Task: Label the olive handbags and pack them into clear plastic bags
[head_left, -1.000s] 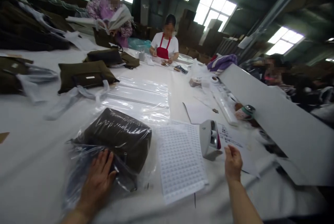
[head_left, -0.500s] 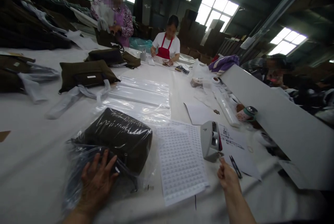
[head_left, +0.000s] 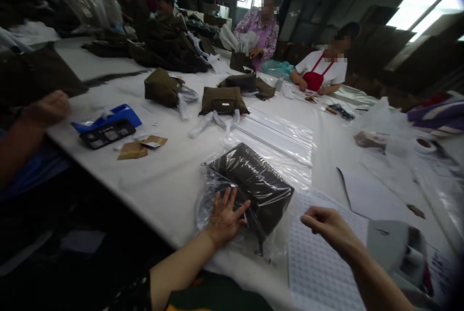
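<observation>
A dark olive bag [head_left: 266, 188] in a clear plastic sleeve lies on the white table in front of me. My left hand [head_left: 226, 219] rests on its near left part, fingers spread flat over the plastic. My right hand [head_left: 326, 226] is closed, thumb and fingers pressed together, a short way right of the bag and above the printed label sheets [head_left: 315, 272]. Whatever is between those fingertips is too small or hidden to make out. Right of this hand stands a grey tape dispenser [head_left: 389, 248].
Flat clear plastic sleeves [head_left: 282, 132] lie beyond the bag. Farther off are olive bags [head_left: 223, 101], a blue tray [head_left: 125, 115] and brown tags [head_left: 141, 148]. A neighbour's hand [head_left: 49, 108] is at the left table edge; two people work across the table.
My view has swung to the left. My right hand has left the tape dispenser and come over towards the wrapped bag, still closed. My left hand stays spread on the bag.
</observation>
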A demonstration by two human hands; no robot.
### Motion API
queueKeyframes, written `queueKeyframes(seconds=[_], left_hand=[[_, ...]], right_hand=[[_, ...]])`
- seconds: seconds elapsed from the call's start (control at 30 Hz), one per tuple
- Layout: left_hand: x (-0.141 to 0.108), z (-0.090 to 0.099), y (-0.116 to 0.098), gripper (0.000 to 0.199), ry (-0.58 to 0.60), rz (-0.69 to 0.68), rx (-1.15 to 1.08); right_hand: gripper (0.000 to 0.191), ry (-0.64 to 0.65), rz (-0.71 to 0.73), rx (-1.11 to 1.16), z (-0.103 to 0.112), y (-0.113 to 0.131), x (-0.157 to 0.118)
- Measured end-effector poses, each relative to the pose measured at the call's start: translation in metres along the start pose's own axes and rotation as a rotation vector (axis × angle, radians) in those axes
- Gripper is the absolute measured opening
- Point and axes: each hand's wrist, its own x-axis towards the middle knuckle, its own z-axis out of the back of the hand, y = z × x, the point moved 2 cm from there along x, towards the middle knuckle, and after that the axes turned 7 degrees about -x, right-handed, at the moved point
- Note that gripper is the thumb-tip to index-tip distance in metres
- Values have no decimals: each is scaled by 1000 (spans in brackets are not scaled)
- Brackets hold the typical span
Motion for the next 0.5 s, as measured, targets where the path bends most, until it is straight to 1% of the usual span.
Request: queueKeyframes(seconds=[0.07,0.1,0.13,0.2,0.27,0.33,0.37,0.43,0.5], left_hand=[[-2,1,-1,57,-2,-1,-12],[-2,1,-2,57,-4,2,-21],[-3,1,-2,58,-3,8,-31],[-3,2,-3,58,9,23,-54],[-3,2,-2,58,22,37,-77],[-4,3,-2,57,37,47,-94],[-4,3,-1,56,40,54,-98],[-6,2,0,54,46,59,-97],[-7,0,1,54,48,36,-87]], right_hand=[[31,142,162,-140,-31,59,31],[29,188,236,-270,-47,81,44],[28,215,296,-430,-61,99,56],[26,220,364,-754,-86,120,75],[23,174,370,-983,-102,130,88],[20,127,358,-1087,-111,133,96],[21,108,354,-1128,-112,133,98],[34,63,342,-1189,-105,132,104],[51,-3,309,-1228,-84,128,110]])
